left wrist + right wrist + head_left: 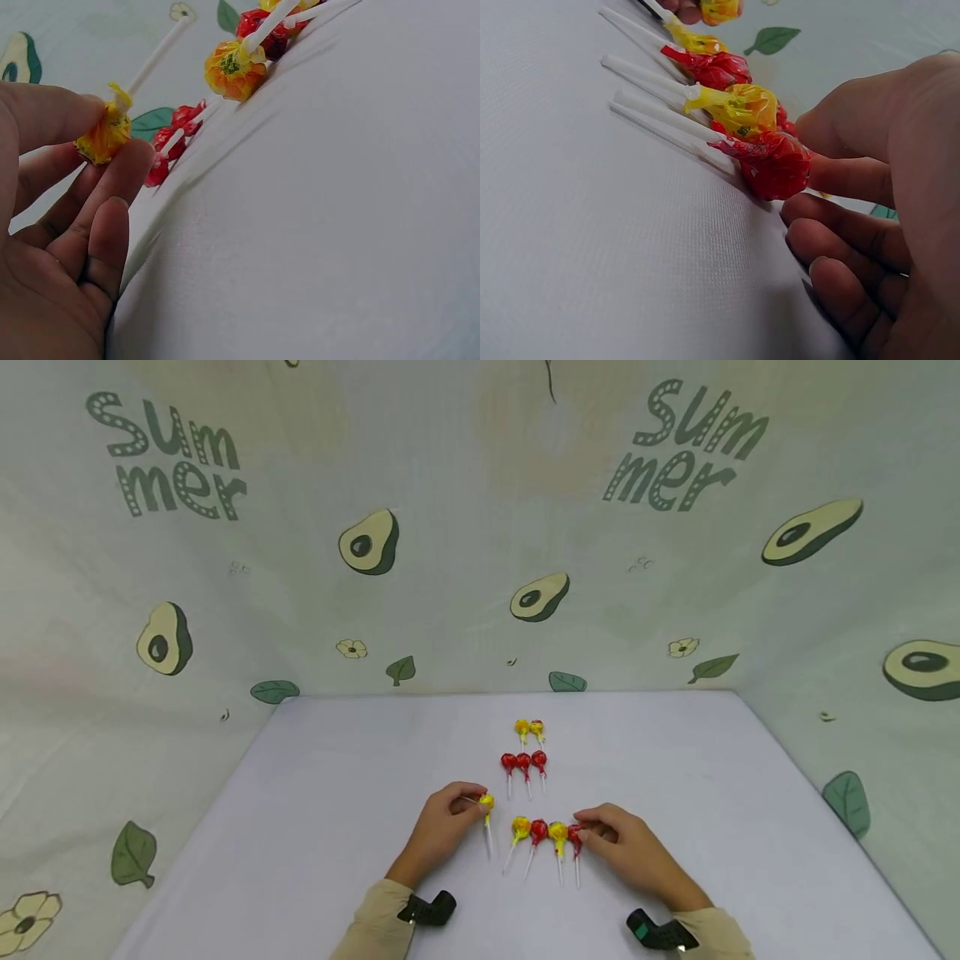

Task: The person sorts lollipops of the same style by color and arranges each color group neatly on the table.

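Observation:
My left hand (444, 820) pinches a yellow lollipop (105, 139) by its wrapped head, between thumb and fingertips. The lollipop's white stick (489, 842) points toward me in the head view. Right of it, a row of lollipops alternates yellow (521, 827), red (538, 830), yellow (557, 832) and red, sticks toward me. At the row's right end my right hand (626, 847) holds the last red lollipop (776, 169) at its head with thumb and index finger. The other fingers (840, 289) of that hand curl loosely beside it, near the table.
Farther back on the white table (337, 760) lie three red lollipops (523, 762) side by side. Behind them are two yellow lollipops (522, 727). A printed cloth (450, 635) with avocados and leaves hangs beyond the table's back edge and at both sides.

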Available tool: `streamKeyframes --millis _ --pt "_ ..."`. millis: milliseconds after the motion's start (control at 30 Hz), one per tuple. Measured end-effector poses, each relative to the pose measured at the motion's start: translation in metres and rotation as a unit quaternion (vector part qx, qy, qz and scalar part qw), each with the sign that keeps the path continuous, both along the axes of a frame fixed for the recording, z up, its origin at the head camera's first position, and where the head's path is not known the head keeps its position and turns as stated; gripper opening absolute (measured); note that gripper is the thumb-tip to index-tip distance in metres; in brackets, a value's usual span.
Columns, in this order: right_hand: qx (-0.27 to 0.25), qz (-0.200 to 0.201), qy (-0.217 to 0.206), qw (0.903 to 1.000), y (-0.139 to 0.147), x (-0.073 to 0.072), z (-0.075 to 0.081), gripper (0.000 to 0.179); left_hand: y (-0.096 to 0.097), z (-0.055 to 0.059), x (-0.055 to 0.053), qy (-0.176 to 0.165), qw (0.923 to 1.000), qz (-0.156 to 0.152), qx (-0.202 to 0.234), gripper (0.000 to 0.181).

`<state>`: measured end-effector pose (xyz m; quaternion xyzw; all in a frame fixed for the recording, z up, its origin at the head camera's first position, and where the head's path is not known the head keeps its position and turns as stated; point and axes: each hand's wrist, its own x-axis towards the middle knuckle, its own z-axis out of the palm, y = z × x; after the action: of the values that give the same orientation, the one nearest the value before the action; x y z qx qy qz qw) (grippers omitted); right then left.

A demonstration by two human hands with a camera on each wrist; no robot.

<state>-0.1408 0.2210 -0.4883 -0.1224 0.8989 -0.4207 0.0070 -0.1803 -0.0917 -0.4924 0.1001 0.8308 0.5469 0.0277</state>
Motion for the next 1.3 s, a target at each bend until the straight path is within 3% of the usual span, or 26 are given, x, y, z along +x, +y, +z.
streamKeyframes --millis 200,400,633,900,1067,1300 --pt "-0.002 0.008 0.013 0.9999 -0.001 0.001 -0.001 0.024 0.002 0.002 -0.003 -0.003 1.0000 0.006 0.003 0.029" --pt "0.002 -0.012 0.008 0.9999 -0.004 0.002 0.001 0.020 0.005 0.008 -0.010 -0.009 0.9999 0.008 0.011 0.031" --pt "0.002 -0.015 0.011 0.9998 -0.004 0.003 -0.001 0.019 0.008 0.016 -0.025 -0.029 0.9994 -0.001 0.018 0.030" --pt "0.004 -0.028 0.006 0.9996 -0.007 0.002 0.001 0.016 0.005 0.020 -0.051 -0.030 0.9991 0.013 0.027 0.028" --pt "0.002 -0.045 -0.002 0.9990 -0.008 0.001 0.002 0.016 0.004 0.020 -0.066 -0.033 0.9977 0.008 0.058 0.027" --pt "0.000 -0.041 -0.003 0.9991 -0.009 0.003 0.000 0.015 0.004 0.020 -0.076 -0.057 0.9951 0.005 0.081 0.032"
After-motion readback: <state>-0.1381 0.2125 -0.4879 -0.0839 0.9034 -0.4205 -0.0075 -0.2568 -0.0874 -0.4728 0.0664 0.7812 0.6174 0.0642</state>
